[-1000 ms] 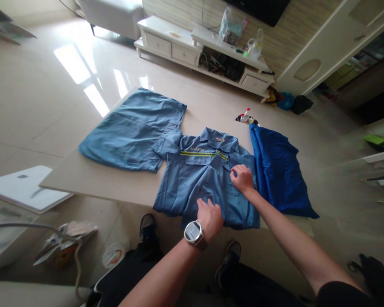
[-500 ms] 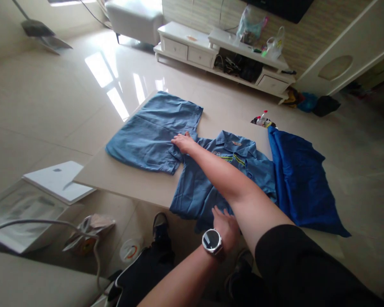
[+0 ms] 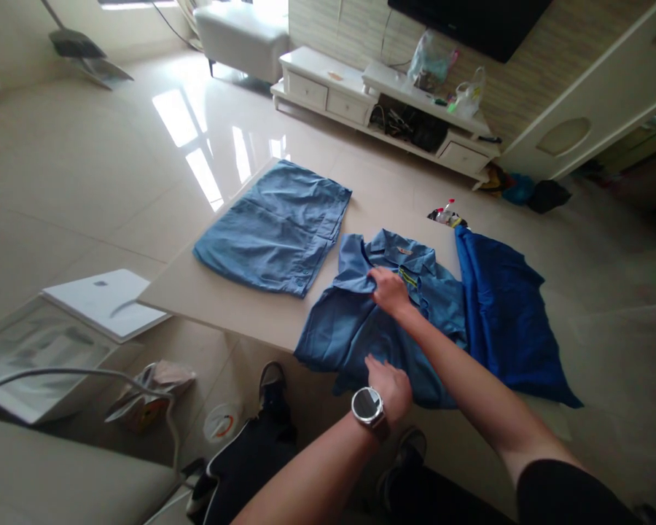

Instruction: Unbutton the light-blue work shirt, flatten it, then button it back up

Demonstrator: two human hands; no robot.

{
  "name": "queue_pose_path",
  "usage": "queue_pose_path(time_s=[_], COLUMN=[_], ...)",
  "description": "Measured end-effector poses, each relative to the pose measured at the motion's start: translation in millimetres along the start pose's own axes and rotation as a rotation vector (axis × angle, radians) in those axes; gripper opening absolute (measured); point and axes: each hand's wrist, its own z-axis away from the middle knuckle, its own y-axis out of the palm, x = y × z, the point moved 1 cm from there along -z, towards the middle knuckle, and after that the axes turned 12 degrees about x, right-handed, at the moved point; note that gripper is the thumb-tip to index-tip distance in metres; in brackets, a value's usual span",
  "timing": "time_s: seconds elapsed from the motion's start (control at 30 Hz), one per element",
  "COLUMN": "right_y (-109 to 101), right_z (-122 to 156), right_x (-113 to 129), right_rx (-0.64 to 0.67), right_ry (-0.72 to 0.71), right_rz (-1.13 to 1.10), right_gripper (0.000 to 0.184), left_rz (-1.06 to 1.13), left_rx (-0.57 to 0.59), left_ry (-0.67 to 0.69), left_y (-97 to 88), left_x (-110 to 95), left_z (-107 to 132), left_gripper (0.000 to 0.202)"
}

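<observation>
A blue collared work shirt [image 3: 350, 328] lies on the pale table [image 3: 197, 299] in front of me, its near edge over the table's edge. My right hand [image 3: 391, 292] pinches its sleeve [image 3: 355, 270], which is folded inward across the shirt's front below the collar. Fingers stretched out, my left hand [image 3: 389, 386] rests on the lower part of the shirt; a round watch is on that wrist. To the left a folded garment [image 3: 267, 226] of the same blue lies flat, apart from the shirt. A darker blue cloth [image 3: 508, 313] touches the shirt's right side.
Bottles with red caps [image 3: 445, 210] show beyond the table. A white box [image 3: 106, 302] and a plastic bag [image 3: 153, 394] stand at the left, near a grey cable [image 3: 87, 372]. Behind are a white TV cabinet [image 3: 339, 84] and a grey stool [image 3: 243, 40].
My right hand has drawn back from the left toward the shirt's middle, bringing the sleeve over the front. My left hand stays on the shirt. The view has shifted slightly.
</observation>
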Motion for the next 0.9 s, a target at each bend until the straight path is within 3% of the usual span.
queue_pose_path(time_s=[0.07, 0.13, 0.2, 0.33, 0.4, 0.53, 0.63, 0.7, 0.77, 0.83, 0.9], right_y=[29.0, 44.9, 44.8, 25.2, 24.0, 44.1, 52.4, 49.6, 45.6, 47.5, 59.5], right_z=[34.8, 50.9, 47.2, 5.4, -15.1, -34.7, -32.5, -16.4, 20.0, 80.2, 159.2], right_x=[-16.8, -30.2, -39.6, -41.4, -31.5, -0.2, 14.6, 10.0, -10.3, -43.0, -79.5], right_rx=[0.116, 0.101, -0.008, -0.155, -0.073, 0.234, 0.267, 0.18, 0.042, -0.079, -0.162], right_ry=[0.058, 0.082, 0.083, 0.06, -0.019, -0.13, -0.126, -0.132, -0.083, 0.026, 0.236], right_rz=[-0.082, -0.161, -0.222, -0.281, -0.272, -0.218, -0.254, -0.307, -0.343, -0.361, -0.431], right_gripper=[0.036, 0.037, 0.032, 0.032, 0.042, 0.055, 0.055, 0.052, 0.047, 0.039, 0.026], left_rz=[0.035, 0.063, 0.065, 0.051, 0.062, 0.074, 0.089, 0.094, 0.101, 0.132, 0.179], left_rx=[0.055, 0.066, 0.051, 0.042, 0.017, -0.13, -0.211, -0.253, -0.28, -0.276, -0.278], left_ry=[-0.013, 0.0, -0.007, -0.038, -0.043, -0.117, -0.223, -0.294, -0.368, -0.443, -0.498], left_y=[-2.6, -6.5, -10.5, -20.4, -28.4, -49.3, -62.3, -68.7, -74.4, -79.4, -82.1], left_x=[-1.3, -1.7, -0.9, 4.3, 10.7, 40.1, 74.8, 98.6, 120.3, 139.9, 158.4], left_z=[-1.6, -2.5, -2.8, -1.4, 0.0, 1.0, -1.2, -2.1, -0.5, 3.9, 10.4], left_gripper=[0.056, 0.058, 0.057, 0.055, 0.057, 0.067, 0.075, 0.075, 0.073, 0.071, 0.07])
